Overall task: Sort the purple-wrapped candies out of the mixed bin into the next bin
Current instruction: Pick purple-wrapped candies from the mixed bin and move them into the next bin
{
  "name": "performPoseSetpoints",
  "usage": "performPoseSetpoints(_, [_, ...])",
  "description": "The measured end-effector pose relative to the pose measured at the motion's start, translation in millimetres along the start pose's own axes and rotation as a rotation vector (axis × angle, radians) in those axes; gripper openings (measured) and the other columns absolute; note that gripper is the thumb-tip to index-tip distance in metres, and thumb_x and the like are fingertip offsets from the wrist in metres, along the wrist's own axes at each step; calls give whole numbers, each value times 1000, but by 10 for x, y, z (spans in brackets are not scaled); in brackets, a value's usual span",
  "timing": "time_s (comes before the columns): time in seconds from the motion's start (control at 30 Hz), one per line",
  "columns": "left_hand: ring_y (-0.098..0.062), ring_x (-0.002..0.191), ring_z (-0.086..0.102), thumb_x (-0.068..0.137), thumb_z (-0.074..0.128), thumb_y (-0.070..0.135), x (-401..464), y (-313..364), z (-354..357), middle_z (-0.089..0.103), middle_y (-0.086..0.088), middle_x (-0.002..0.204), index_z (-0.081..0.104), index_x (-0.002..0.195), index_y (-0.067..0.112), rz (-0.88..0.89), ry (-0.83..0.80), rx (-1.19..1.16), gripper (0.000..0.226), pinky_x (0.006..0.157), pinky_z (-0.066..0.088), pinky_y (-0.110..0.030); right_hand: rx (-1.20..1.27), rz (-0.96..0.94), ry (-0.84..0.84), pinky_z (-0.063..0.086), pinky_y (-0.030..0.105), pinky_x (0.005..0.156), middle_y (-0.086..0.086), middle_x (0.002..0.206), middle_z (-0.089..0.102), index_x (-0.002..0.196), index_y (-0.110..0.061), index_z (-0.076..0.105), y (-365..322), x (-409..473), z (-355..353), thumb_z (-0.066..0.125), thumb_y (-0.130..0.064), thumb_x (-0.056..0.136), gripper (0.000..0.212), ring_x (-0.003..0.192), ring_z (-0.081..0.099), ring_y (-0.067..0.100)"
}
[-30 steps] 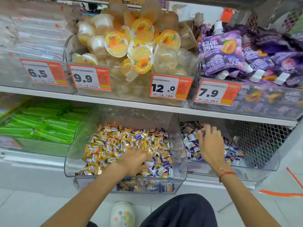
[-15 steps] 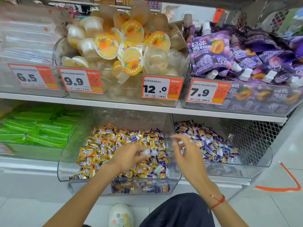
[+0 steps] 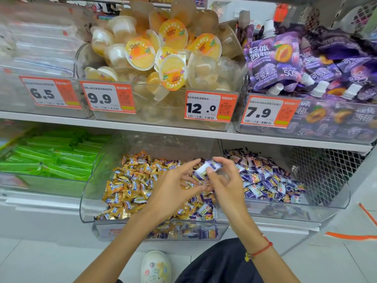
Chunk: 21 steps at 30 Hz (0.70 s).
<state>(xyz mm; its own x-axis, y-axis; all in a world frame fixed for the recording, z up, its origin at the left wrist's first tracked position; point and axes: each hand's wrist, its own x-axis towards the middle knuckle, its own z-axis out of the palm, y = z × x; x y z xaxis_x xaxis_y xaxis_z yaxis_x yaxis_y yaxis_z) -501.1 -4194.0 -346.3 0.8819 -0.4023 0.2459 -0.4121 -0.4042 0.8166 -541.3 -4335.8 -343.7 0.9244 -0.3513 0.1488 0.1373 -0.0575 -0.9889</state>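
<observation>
The clear mixed bin (image 3: 87,203) holds mostly gold-wrapped candies (image 3: 132,184), with some purple-wrapped ones (image 3: 201,209) at its right front. The neighbouring clear bin (image 3: 334,207) to the right holds a heap of purple-wrapped candies (image 3: 265,180). Above the mixed bin's right side, my right hand (image 3: 228,186) pinches one purple-and-white candy (image 3: 206,169) between thumb and forefinger. My left hand (image 3: 173,193) hovers just left of it with fingers spread. Its forefinger tip is close to the candy.
A bin of green packets (image 3: 51,158) stands to the left. The shelf above carries jelly cups (image 3: 163,58) and purple pouches (image 3: 295,62) behind price tags. A wire mesh panel (image 3: 322,170) closes the right end. My shoe (image 3: 156,266) rests on the tiled floor.
My left hand lifted a purple candy out of the mixed bin. My right hand came back from the right bin and now pinches that candy.
</observation>
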Motion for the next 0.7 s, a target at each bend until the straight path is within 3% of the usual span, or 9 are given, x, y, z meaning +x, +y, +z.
performPoseSetpoints(0.07, [11, 98, 58, 75, 78, 37, 23, -63, 69, 62, 24, 115, 41, 138, 41, 3, -91, 5, 73, 85, 51, -19, -40, -94, 157, 53, 22, 60, -16, 108, 55, 110, -24, 55, -14, 29, -203, 60, -17, 93, 20, 72, 64, 12])
performPoseSetpoints(0.13, [11, 103, 55, 82, 72, 38, 63, -190, 78, 58, 24, 122, 45, 135, 42, -1, -114, 230, 60, 86, 50, -22, -168, -207, 320, 50, 17, 58, -20, 106, 51, 111, -23, 53, 49, 160, -457, 58, -15, 94, 19, 76, 60, 5])
performPoseSetpoints(0.23, [-1, 108, 56, 93, 59, 33, 149, -408, 120, 57, 15, 128, 53, 130, 37, -36, -200, 521, 38, 84, 47, -24, -645, -311, 413, 44, 28, 57, -5, 109, 49, 120, -17, 53, 342, 491, -814, 53, -17, 97, 23, 78, 55, 16])
performPoseSetpoints(0.3, [-11, 118, 52, 95, 55, 31, 225, -530, 240, 56, 8, 131, 51, 133, 33, -44, -328, 614, 38, 94, 45, -31, -988, -224, 240, 44, 37, 67, 9, 123, 52, 129, -13, 51, 633, 693, -960, 47, -19, 99, 31, 92, 55, 29])
performPoseSetpoints(0.37, [-18, 124, 45, 94, 55, 33, 296, -614, 395, 54, 1, 132, 46, 138, 30, -37, -433, 739, 45, 100, 39, -35, -1262, -84, -1, 37, 47, 96, 10, 139, 46, 138, -20, 44, 863, 791, -1037, 30, -34, 99, 44, 123, 42, 34])
performPoseSetpoints(0.47, [-23, 129, 35, 92, 58, 38, 372, -622, 580, 50, -2, 136, 51, 134, 21, -1, -496, 978, 46, 107, 29, -39, -1371, 60, -175, 17, 49, 114, 4, 155, 27, 146, -29, 30, 919, 843, -1119, -3, -59, 83, 78, 141, 21, 32])
performPoseSetpoints(0.57, [-23, 135, 30, 89, 61, 38, 398, -662, 617, 48, -2, 140, 60, 125, 22, -11, -461, 979, 39, 113, 23, -40, -1338, 90, -189, 6, 52, 117, 3, 160, 12, 151, -34, 19, 800, 776, -1127, 25, -52, 100, 55, 146, 6, 31])
performPoseSetpoints(0.63, [-19, 133, 36, 89, 62, 40, 357, -671, 533, 50, 4, 138, 61, 124, 27, -21, -393, 821, 38, 111, 27, -38, -1253, -126, -15, 18, 53, 113, 9, 154, 28, 148, -28, 31, 699, 605, -1098, 46, -38, 99, 52, 142, 20, 35])
performPoseSetpoints(0.7, [-12, 119, 53, 87, 60, 47, 254, -613, 413, 59, 11, 126, 61, 123, 31, -49, -200, 571, 39, 100, 43, -32, -1041, -324, 124, 39, 41, 100, 6, 135, 51, 134, -22, 51, 534, 360, -941, 55, -28, 95, 40, 125, 45, 29])
